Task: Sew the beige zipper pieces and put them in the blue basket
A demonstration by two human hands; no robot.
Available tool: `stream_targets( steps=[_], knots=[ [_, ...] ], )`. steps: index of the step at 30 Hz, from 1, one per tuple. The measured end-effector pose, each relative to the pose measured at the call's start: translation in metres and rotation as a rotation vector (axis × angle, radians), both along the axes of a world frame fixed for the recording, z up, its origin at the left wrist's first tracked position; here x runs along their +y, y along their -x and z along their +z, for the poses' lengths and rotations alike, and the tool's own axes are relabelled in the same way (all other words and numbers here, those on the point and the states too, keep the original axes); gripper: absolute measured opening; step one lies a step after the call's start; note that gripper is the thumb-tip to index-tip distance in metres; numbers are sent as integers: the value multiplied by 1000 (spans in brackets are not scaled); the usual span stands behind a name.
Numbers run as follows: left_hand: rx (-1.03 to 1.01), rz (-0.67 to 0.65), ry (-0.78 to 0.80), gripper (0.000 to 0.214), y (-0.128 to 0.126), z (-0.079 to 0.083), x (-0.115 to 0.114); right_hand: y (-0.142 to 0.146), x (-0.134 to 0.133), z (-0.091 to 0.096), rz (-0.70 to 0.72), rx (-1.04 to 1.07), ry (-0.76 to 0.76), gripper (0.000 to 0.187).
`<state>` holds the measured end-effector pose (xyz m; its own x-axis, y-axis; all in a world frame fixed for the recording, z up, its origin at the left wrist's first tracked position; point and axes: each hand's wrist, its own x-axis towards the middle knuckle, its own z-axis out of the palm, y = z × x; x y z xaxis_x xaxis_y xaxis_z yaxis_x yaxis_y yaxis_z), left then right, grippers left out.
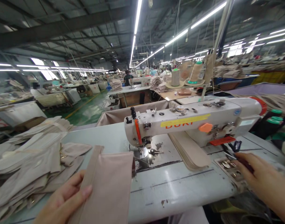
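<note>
My left hand (68,196) grips the left edge of a beige fabric panel (113,186), its thumb on top of a folded strip. The panel lies on the sewing machine table, left of the needle area. At the right, my right hand (259,174) is closed around a dark-handled tool (246,162) with a thin metal tip; its exact kind is partly hidden by my fingers. Just left of that hand sits a small tray (228,168) of metal fittings. The white sewing machine (189,121) stands beyond both hands, and a stack of beige pieces (193,152) lies under its arm.
Piles of beige fabric pieces (35,161) cover the table's left side. Thread cones (196,73) stand behind the machine, and dark spools (273,124) crowd the right. A fabric-lined trough (119,113) runs behind the table. Other workstations and people are farther off.
</note>
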<state>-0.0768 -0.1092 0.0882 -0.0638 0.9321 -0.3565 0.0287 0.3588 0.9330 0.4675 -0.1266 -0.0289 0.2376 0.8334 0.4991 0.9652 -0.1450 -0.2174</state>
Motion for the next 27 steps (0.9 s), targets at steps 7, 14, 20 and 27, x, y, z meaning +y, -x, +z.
stream_targets(
  steps=[7,14,20,27],
  knots=[
    [761,11,-300,58,60,-80,88,-9,23,-27,121,-149,-176,34],
    [1391,86,-771,55,44,-103,136,91,62,42,162,-237,22,44],
    [1340,-616,-905,45,6,-93,125,115,85,38,75,-309,146,45],
    [1168,-583,-698,33,-14,-69,127,121,80,42,-15,-307,142,56]
  ],
)
